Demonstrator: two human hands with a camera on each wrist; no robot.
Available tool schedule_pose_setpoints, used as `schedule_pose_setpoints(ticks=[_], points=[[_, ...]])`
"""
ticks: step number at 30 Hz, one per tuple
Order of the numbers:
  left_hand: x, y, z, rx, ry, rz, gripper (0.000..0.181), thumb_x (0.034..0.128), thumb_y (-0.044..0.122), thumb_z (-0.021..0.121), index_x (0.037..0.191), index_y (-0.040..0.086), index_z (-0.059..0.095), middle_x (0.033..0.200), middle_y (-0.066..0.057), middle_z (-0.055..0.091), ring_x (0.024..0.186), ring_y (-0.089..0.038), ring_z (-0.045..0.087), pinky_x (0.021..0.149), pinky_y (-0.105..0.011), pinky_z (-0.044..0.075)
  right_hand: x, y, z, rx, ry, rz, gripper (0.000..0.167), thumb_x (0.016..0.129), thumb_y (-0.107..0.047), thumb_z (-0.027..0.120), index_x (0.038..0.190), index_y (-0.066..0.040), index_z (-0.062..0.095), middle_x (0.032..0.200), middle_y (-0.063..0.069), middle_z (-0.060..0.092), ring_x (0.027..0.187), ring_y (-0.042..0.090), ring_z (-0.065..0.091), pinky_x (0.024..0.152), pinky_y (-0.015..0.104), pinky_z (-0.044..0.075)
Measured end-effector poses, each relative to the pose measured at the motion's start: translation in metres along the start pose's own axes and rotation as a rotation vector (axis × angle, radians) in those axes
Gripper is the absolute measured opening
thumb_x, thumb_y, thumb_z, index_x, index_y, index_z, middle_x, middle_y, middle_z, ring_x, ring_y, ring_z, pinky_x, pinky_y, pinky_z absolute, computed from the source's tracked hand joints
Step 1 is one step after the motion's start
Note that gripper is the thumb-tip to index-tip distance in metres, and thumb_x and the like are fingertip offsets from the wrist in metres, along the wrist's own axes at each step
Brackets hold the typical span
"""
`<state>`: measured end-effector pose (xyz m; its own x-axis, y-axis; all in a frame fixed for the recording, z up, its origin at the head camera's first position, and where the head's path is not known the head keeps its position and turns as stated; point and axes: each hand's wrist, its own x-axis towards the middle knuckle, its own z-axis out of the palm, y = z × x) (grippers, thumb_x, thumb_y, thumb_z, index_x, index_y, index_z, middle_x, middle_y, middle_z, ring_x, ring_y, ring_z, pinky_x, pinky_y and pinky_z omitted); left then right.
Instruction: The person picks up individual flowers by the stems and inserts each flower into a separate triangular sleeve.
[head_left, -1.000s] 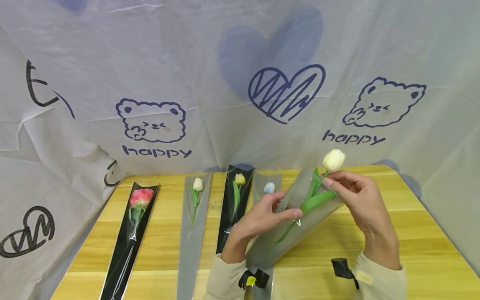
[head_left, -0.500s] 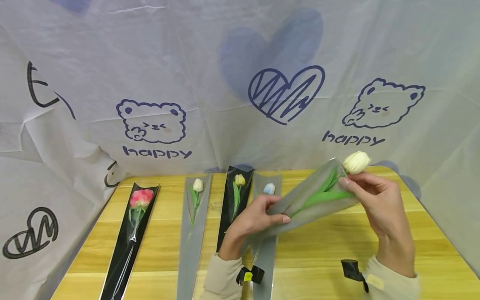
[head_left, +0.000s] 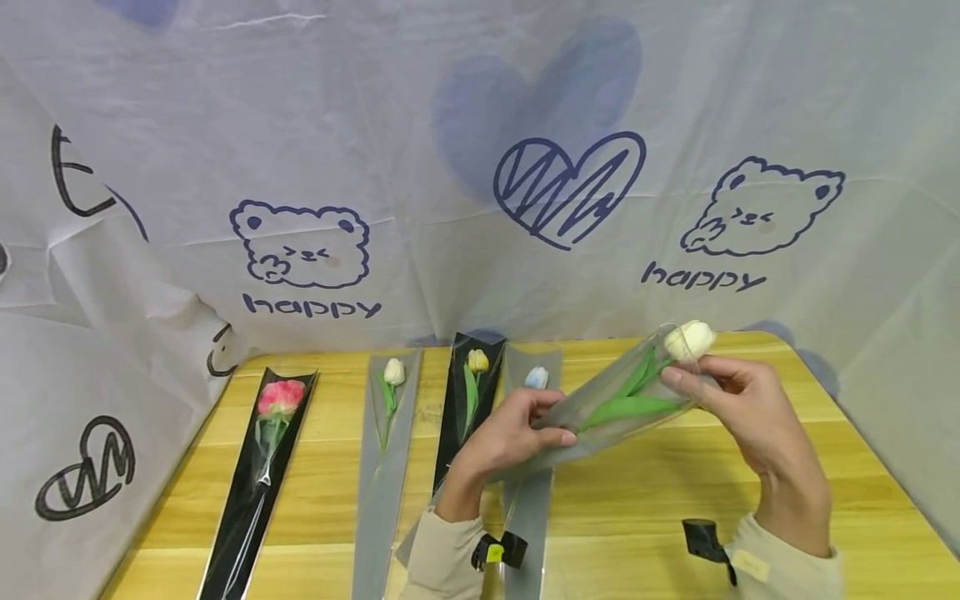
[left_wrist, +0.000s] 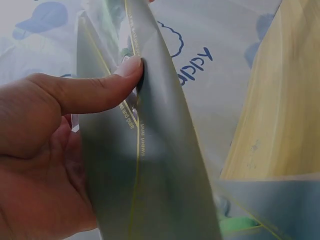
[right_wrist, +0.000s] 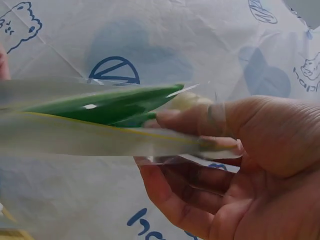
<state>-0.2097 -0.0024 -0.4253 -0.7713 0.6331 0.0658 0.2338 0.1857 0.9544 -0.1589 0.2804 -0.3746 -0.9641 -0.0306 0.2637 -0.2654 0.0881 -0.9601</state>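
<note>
A white tulip (head_left: 690, 340) with green leaves lies in a grey translucent flower sleeve (head_left: 592, 400), its bloom at the sleeve's open end. My left hand (head_left: 502, 437) grips the sleeve about midway along, thumb on its front; in the left wrist view the sleeve (left_wrist: 160, 165) shows gold lettering. My right hand (head_left: 757, 417) pinches the tulip just below the bloom at the sleeve's mouth. In the right wrist view, clear film covers part of my right thumb (right_wrist: 182, 120), and the green leaves (right_wrist: 100, 105) show through the sleeve. The stem's lower end is hidden.
On the wooden table (head_left: 637, 533) lie a pink flower in a black sleeve (head_left: 255, 492), a white tulip in a grey sleeve (head_left: 384, 500), a yellow tulip in a black sleeve (head_left: 450, 417) and a blue tulip (head_left: 537, 377) in grey. A printed cloth (head_left: 420, 125) hangs behind.
The sleeve has tilted flatter. My right hand first carried the tulip rightward; then the bloom came back left and down, closer into the sleeve's mouth. My left hand has shifted slightly left.
</note>
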Motion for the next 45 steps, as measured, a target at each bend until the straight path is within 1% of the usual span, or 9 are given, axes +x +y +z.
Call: schedule_pose_setpoints(ticks=[5, 7, 11, 15, 19, 25, 32, 38, 45], points=[[-0.001, -0.002, -0.005, 0.01, 0.013, 0.021, 0.024, 0.0933, 0.003, 0.074, 0.117, 0.002, 0.072, 0.097, -0.009, 0.073, 0.077, -0.011, 0.065, 0.07, -0.024, 0.05, 0.001, 0.001, -0.006, 0.0, 0.028, 0.041, 0.024, 0.098, -0.002, 0.069, 0.107, -0.022, 0.078, 0.104, -0.007, 0.074, 0.093, 0.005, 0.067, 0.08, 0.018, 0.055], [-0.001, -0.002, -0.005, 0.014, 0.013, 0.033, 0.021, 0.0934, 0.003, 0.074, 0.114, 0.001, 0.072, 0.095, -0.009, 0.073, 0.076, -0.011, 0.064, 0.069, -0.024, 0.049, 0.0, -0.001, -0.008, 0.025, 0.058, 0.048, 0.024, 0.097, -0.002, 0.07, 0.108, -0.021, 0.078, 0.106, -0.009, 0.073, 0.092, 0.005, 0.067, 0.078, 0.018, 0.055], [-0.002, -0.002, -0.008, 0.033, 0.072, 0.033, 0.015, 0.0925, 0.005, 0.076, 0.105, 0.0, 0.07, 0.087, -0.003, 0.067, 0.072, -0.008, 0.058, 0.067, -0.023, 0.045, -0.001, -0.006, -0.008, 0.23, 0.172, -0.032, 0.026, 0.098, 0.001, 0.067, 0.122, -0.004, 0.073, 0.111, 0.003, 0.074, 0.092, 0.014, 0.073, 0.078, 0.025, 0.058], [-0.003, -0.001, -0.012, -0.039, 0.152, 0.025, 0.031, 0.0914, 0.003, 0.077, 0.121, -0.002, 0.07, 0.094, -0.009, 0.072, 0.076, -0.008, 0.062, 0.07, -0.024, 0.049, 0.0, -0.008, -0.006, 0.365, 0.209, -0.118, 0.033, 0.099, 0.001, 0.064, 0.131, 0.011, 0.06, 0.112, 0.016, 0.075, 0.095, 0.024, 0.075, 0.078, 0.035, 0.058], [-0.005, 0.003, -0.014, -0.15, 0.176, 0.018, 0.047, 0.092, 0.003, 0.076, 0.137, 0.0, 0.063, 0.108, -0.018, 0.074, 0.085, -0.013, 0.069, 0.076, -0.028, 0.054, 0.004, -0.004, 0.004, 0.212, 0.072, -0.064, 0.03, 0.101, -0.001, 0.063, 0.128, 0.011, 0.061, 0.111, 0.012, 0.075, 0.096, 0.022, 0.074, 0.079, 0.035, 0.059], [-0.005, 0.007, -0.011, -0.215, 0.207, 0.049, 0.042, 0.0916, 0.004, 0.076, 0.132, -0.001, 0.065, 0.107, -0.019, 0.074, 0.082, -0.014, 0.07, 0.076, -0.03, 0.056, 0.015, -0.001, 0.035, 0.015, -0.095, -0.023, 0.027, 0.1, -0.006, 0.067, 0.119, 0.012, 0.064, 0.105, 0.006, 0.076, 0.094, 0.02, 0.074, 0.078, 0.035, 0.06], [-0.003, 0.01, -0.008, -0.232, 0.201, 0.063, 0.041, 0.0949, 0.01, 0.074, 0.134, 0.002, 0.064, 0.113, -0.016, 0.073, 0.088, -0.015, 0.07, 0.079, -0.032, 0.057, 0.018, -0.005, 0.054, -0.032, -0.05, -0.093, 0.019, 0.101, -0.002, 0.064, 0.109, 0.014, 0.063, 0.096, 0.007, 0.074, 0.088, 0.021, 0.073, 0.075, 0.034, 0.06], [-0.006, 0.015, -0.011, -0.257, 0.189, 0.07, 0.029, 0.1071, 0.013, 0.056, 0.13, -0.003, 0.062, 0.104, -0.005, 0.067, 0.088, -0.012, 0.061, 0.079, -0.029, 0.053, 0.016, -0.011, 0.052, -0.119, 0.042, -0.169, 0.012, 0.103, -0.001, 0.059, 0.108, 0.01, 0.063, 0.093, 0.007, 0.069, 0.083, 0.016, 0.069, 0.073, 0.029, 0.059], [-0.006, 0.021, -0.004, -0.247, 0.283, 0.099, 0.026, 0.105, 0.006, 0.058, 0.125, -0.009, 0.066, 0.105, -0.014, 0.065, 0.093, -0.013, 0.063, 0.078, -0.036, 0.06, 0.013, -0.017, 0.056, -0.166, 0.077, -0.242, 0.012, 0.104, 0.002, 0.055, 0.11, 0.009, 0.063, 0.094, 0.008, 0.065, 0.082, 0.016, 0.066, 0.07, 0.026, 0.058]])
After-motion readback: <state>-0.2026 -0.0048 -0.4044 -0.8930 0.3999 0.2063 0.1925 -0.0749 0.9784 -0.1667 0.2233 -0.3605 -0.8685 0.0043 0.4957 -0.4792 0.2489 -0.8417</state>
